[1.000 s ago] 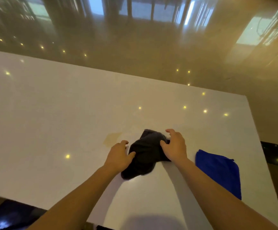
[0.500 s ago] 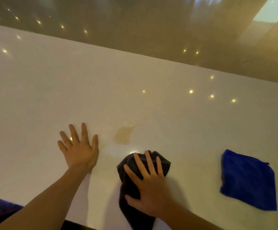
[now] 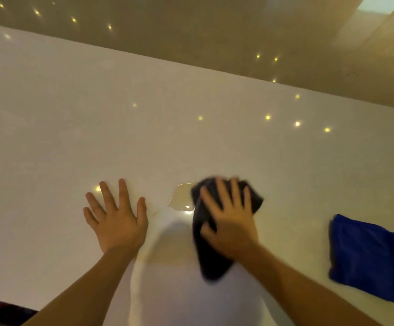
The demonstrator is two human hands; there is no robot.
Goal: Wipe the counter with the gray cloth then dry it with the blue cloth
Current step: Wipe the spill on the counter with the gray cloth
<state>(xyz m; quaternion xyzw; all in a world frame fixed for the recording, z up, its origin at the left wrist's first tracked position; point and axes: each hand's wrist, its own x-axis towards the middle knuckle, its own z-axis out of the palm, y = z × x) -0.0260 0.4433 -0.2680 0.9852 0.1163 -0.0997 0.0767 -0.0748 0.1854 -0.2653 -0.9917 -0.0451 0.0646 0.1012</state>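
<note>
My right hand (image 3: 230, 222) presses flat on the crumpled gray cloth (image 3: 210, 262) on the white counter (image 3: 144, 137); the cloth's far edge touches a small brownish puddle (image 3: 181, 197). The hand and cloth are motion-blurred. My left hand (image 3: 117, 218) lies flat on the counter to the left of the puddle, fingers spread, holding nothing. The blue cloth (image 3: 367, 257) lies folded on the counter at the right, apart from both hands.
The counter's far edge (image 3: 214, 69) runs diagonally across the top, with a glossy brown floor beyond it. The near edge and a dark floor (image 3: 0, 309) show at bottom left. Ceiling lights reflect as bright dots on the surface.
My right hand has pushed the gray cloth forward up to the puddle's right edge. My left hand has stayed flat on the counter. The view shifted slightly.
</note>
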